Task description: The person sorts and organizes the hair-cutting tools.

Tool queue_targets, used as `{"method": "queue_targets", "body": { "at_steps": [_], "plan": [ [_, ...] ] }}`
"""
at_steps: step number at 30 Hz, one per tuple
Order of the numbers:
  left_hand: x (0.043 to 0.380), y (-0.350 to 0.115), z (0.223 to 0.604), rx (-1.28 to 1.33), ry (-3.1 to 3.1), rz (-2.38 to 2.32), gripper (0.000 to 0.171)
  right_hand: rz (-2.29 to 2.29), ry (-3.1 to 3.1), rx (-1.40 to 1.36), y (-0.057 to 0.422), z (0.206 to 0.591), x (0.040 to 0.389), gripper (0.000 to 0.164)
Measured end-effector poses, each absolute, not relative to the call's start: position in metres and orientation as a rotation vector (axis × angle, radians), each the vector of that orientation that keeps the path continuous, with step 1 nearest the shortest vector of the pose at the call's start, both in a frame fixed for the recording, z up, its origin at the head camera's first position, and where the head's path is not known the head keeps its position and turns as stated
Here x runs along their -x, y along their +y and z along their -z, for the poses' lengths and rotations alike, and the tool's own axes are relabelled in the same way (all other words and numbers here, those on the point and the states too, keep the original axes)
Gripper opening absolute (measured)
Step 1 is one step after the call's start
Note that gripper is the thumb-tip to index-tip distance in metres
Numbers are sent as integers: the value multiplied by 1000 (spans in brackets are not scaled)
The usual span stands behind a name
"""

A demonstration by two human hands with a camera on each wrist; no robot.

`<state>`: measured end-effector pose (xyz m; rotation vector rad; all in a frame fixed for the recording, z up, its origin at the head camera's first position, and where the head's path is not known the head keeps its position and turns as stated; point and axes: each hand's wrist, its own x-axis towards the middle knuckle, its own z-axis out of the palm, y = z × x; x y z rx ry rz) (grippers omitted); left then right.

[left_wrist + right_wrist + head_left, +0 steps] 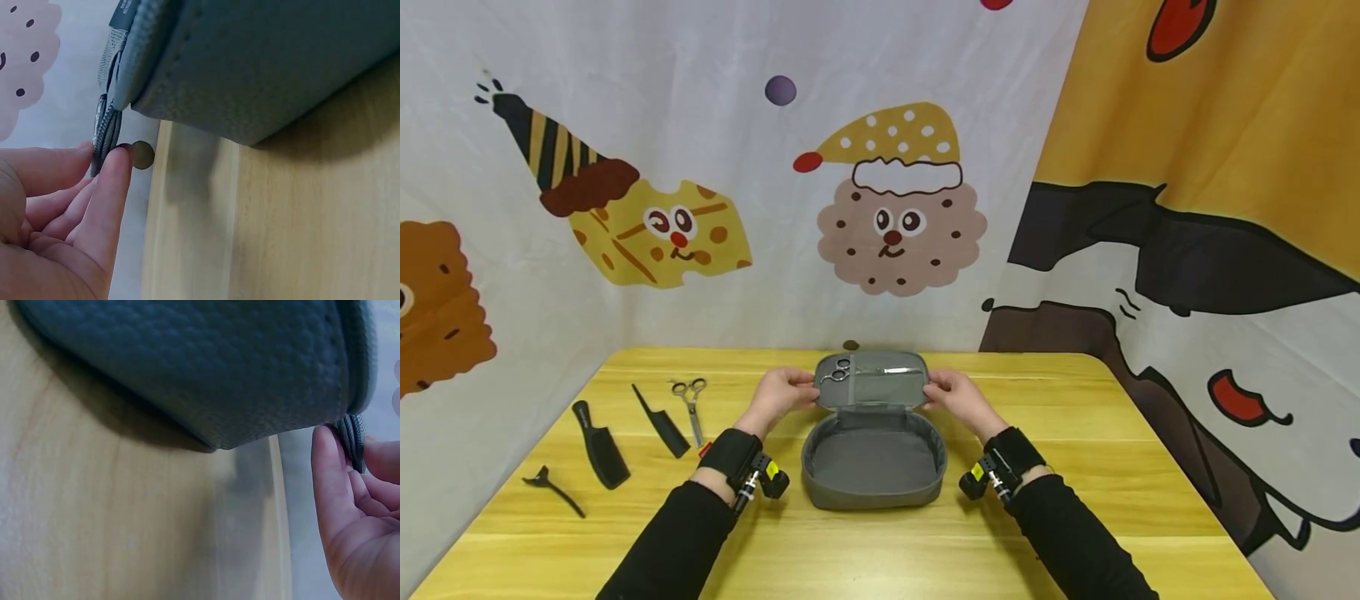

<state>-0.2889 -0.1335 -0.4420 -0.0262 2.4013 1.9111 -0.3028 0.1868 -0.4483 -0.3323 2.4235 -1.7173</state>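
A grey zippered case (pixel 874 497) stands unzipped on the table, its lid (pixel 887 392) raised at the back. Scissors (pixel 837 372) with silver finger rings are tucked into the lid's inner pocket, blades to the right. My left hand (pixel 780 395) pinches the lid's left edge between thumb and fingers; the left wrist view shows the zipper rim (pixel 107 134) in that pinch. On the other side my right hand (pixel 958 398) pinches the lid's right edge, also seen in the right wrist view at the lid rim (pixel 354 440). The case's lower compartment shows only its grey lining.
Left of the case lie thinning shears (pixel 693 408), a black rat-tail comb (pixel 662 422), a wide black comb (pixel 601 450) with a handle, and a small dark tool (pixel 553 490) with a forked head. A patterned cloth (pixel 887 317) hangs behind the wooden table (pixel 865 558).
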Motion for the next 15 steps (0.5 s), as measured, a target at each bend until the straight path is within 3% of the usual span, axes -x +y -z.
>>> {"method": "queue_targets", "body": {
  "at_steps": [15],
  "plan": [
    [288,-135,442,33,2372,-1808,34,1737,2301,239,187,456,302,36]
  ]
}}
